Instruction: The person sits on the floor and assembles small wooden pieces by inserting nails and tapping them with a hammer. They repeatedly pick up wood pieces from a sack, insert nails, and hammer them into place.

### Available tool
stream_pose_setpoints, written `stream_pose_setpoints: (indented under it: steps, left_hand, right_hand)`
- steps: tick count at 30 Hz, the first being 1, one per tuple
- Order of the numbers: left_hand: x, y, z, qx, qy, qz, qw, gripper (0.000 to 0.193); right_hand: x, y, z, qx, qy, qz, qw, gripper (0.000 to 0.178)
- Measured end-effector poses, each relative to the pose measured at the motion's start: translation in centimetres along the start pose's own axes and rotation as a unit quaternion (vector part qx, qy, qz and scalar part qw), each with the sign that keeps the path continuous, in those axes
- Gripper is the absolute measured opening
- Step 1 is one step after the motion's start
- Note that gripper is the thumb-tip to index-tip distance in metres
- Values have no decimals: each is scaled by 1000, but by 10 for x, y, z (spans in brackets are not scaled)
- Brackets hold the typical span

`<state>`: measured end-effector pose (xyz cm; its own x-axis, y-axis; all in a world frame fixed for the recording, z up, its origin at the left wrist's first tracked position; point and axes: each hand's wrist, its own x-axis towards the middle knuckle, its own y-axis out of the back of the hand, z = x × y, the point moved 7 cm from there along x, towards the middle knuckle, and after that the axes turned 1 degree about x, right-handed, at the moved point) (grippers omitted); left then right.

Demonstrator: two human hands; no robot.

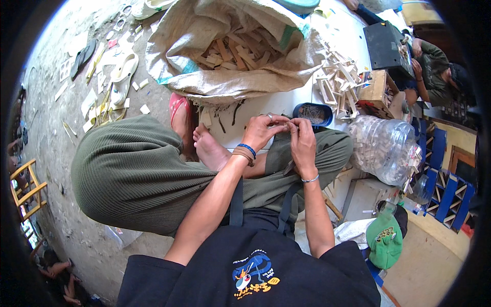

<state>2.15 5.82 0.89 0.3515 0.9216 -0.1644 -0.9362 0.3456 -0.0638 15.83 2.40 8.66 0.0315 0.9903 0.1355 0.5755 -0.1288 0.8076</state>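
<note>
Above my crossed legs, my left hand (262,131) and my right hand (303,140) meet fingertip to fingertip. Both are closed in a pinch, and whatever sits between the fingers is too small or hidden to name. Just beyond the right hand stands a dark blue oval tub (327,122) with many thin, pale metal bits that look like small nails. A large woven sack (215,84), its mouth rolled down, lies ahead of my hands, and short wood pieces (236,55) fill its opening.
Loose wood strips (340,79) lie piled right of the sack, by a wooden box (376,94). A clear plastic jug (383,148) of wood pieces lies at my right, near a green cap (386,240). Sandals (124,77) and scraps litter the left floor. Another person (434,71) sits far right.
</note>
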Motion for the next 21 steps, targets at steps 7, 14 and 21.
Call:
stream_pose_setpoints:
  steps: [7, 14, 21]
  left_hand:
    - [3, -2, -5, -4, 7, -7, 1000, 25]
    - [3, -2, -6, -5, 17, -13, 1000, 26]
    - [1, -1, 0, 20, -24, -3, 1000, 24]
  right_hand:
    - [1, -1, 0, -3, 3, 1, 1000, 13]
    - [2, -2, -3, -32, 29, 1, 999, 11]
    - [1, -1, -16, -136, 120, -17, 983, 17]
